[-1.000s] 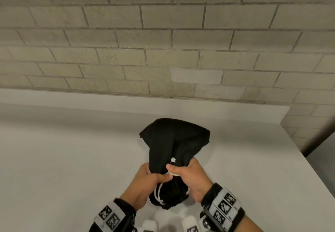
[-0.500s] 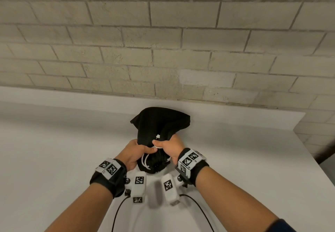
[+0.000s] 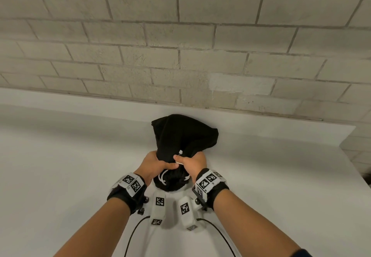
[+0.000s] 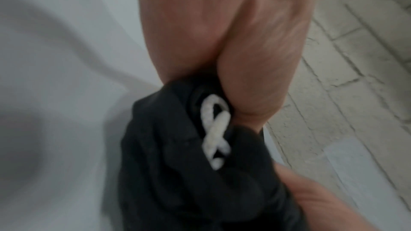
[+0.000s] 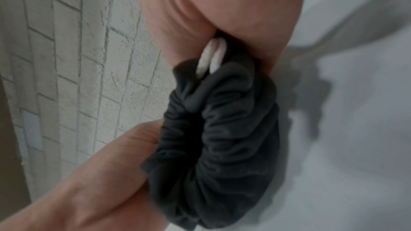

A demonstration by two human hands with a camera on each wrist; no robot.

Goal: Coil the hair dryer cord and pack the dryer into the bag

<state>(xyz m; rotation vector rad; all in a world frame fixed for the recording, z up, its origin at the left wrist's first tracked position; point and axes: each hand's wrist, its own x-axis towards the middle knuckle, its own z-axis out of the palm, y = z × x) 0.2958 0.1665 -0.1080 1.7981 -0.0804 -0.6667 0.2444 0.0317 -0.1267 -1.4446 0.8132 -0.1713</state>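
A black drawstring bag point(image 3: 181, 136) lies bulging on the white table point(image 3: 60, 166), its gathered mouth turned toward me. My left hand point(image 3: 153, 165) grips the bag's neck point(image 4: 169, 129) from the left. My right hand point(image 3: 191, 164) grips the neck from the right, with the white drawstring point(image 3: 179, 163) under its thumb. White cord loops point(image 4: 214, 129) show at the cinched mouth point(image 5: 222, 129), and two strands point(image 5: 210, 59) run into my right fist. The hair dryer and its cord are hidden, so I cannot tell whether they are inside.
A pale brick wall point(image 3: 180, 45) stands just behind the bag. The table's right edge point(image 3: 357, 168) drops off at the far right. Thin black cables point(image 3: 132, 234) trail from my wrist cameras over the near table.
My hands have pushed the bag away from me, toward the wall, keeping the same grip on its neck. My arms are now stretched out further.
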